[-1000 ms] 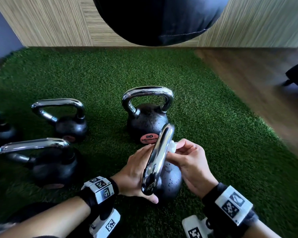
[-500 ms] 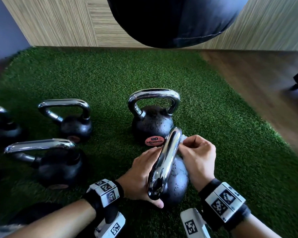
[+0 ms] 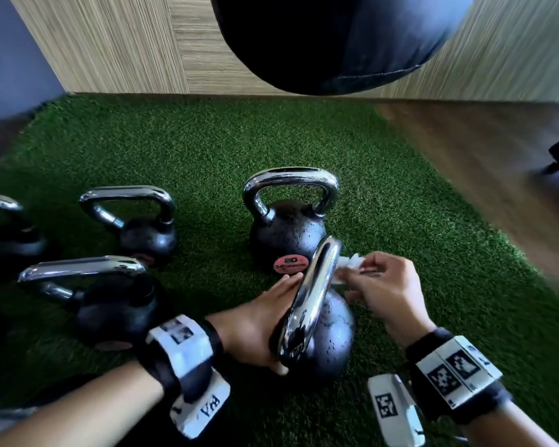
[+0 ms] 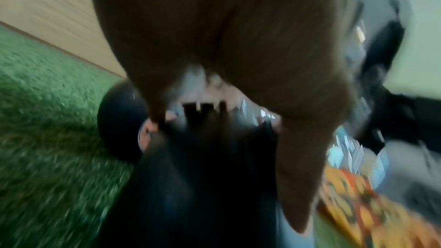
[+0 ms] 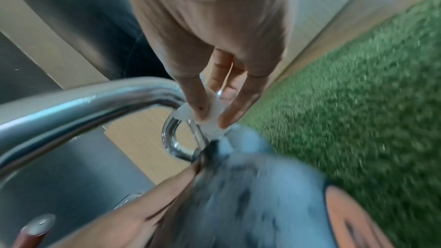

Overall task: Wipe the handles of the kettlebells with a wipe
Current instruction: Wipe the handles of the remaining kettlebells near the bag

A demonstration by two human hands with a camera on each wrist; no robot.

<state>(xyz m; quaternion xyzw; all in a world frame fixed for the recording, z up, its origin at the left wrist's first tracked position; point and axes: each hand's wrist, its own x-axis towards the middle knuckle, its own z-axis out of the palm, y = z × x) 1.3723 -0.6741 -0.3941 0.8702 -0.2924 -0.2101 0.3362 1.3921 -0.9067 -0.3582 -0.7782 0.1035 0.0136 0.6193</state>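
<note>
The near kettlebell [image 3: 331,343] is black with a chrome handle [image 3: 313,298] that points away from me. My left hand [image 3: 259,321] rests against its left side with straight fingers, the thumb under the handle's near end. My right hand [image 3: 384,285] pinches a white wipe [image 3: 349,264] against the right side of the handle's far bend. In the right wrist view the fingertips [image 5: 203,114] press the wipe [image 5: 212,120] onto the curve of the handle [image 5: 95,105], just above the body [image 5: 250,195]. The left wrist view is blurred and shows my left hand [image 4: 226,44].
Behind the near one stands a kettlebell [image 3: 288,233] with a red 20 label. Three more kettlebells [image 3: 142,230] [image 3: 110,304] [image 3: 7,233] stand at the left on the green turf [image 3: 207,150]. A dark punching bag [image 3: 329,40] hangs ahead. Wood floor [image 3: 481,150] lies right.
My right hand has slid the wipe along the handle toward its far bend. My left hand has stayed against the kettlebell. The head view has shifted a little.
</note>
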